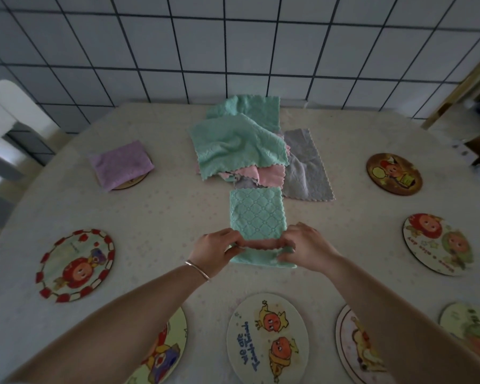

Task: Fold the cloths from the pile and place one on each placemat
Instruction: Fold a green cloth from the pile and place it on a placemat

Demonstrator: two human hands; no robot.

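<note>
A narrow teal cloth lies lengthwise on the table in front of me. My left hand and my right hand both pinch its near end, which is lifted and curled over. Behind it sits the pile of cloths, teal on top, pink and grey beneath. A folded purple cloth rests on the far-left placemat. Round cartoon placemats lie bare around me: left, near centre, far right and right.
More placemats sit partly under my forearms at near left and near right, and another at the bottom-right corner. A white chair stands at the far left. The floor is tiled.
</note>
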